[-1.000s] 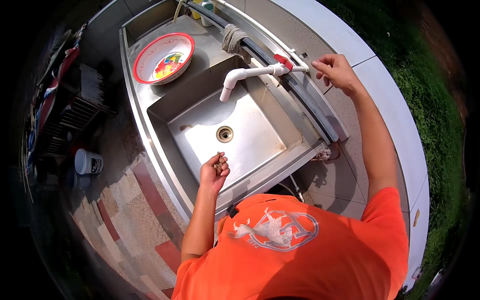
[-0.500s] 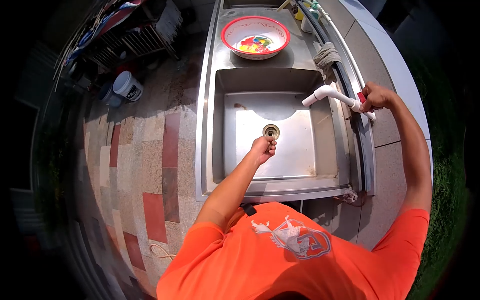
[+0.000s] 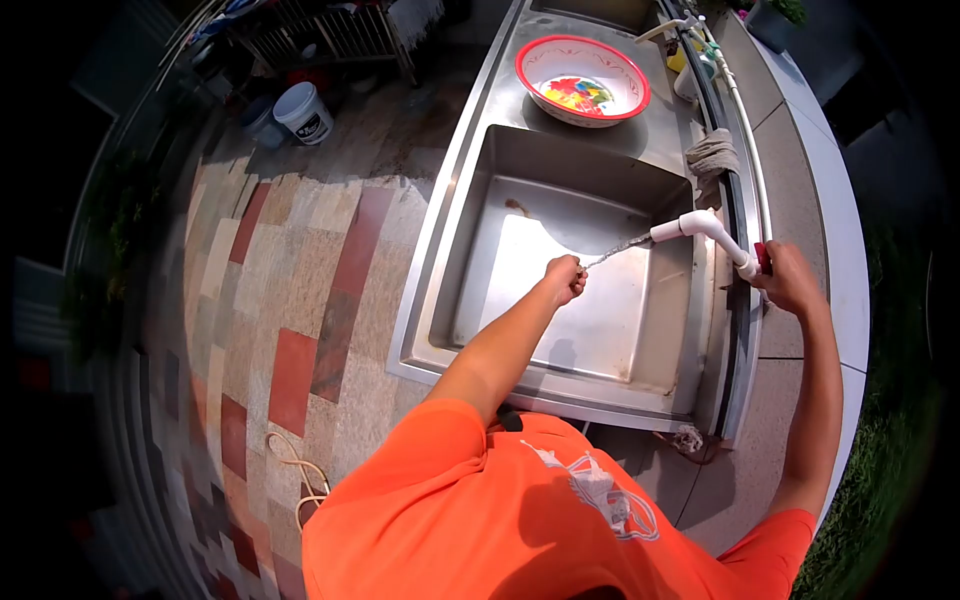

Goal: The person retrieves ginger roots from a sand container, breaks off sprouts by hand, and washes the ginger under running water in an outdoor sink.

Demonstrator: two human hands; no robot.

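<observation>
Water runs from the white pipe spout (image 3: 690,224) in a thin stream toward my left hand (image 3: 567,279). That hand is closed over the steel sink (image 3: 600,330), around something too small to make out. On the right, my right hand (image 3: 790,277) grips the red tap handle (image 3: 763,257), which it partly hides. A red-rimmed basin (image 3: 583,82) with a colourful pattern inside rests on the steel counter beyond the sink.
A grey cloth (image 3: 712,153) hangs over the dark rail beside the spout. White and dark buckets (image 3: 303,113) stand on the tiled floor at the upper left. A pale hose (image 3: 298,462) lies at the lower left.
My right hand has come down from the air onto the red handle, and water now flows. My left hand is still closed over the sink. The view has swung left.
</observation>
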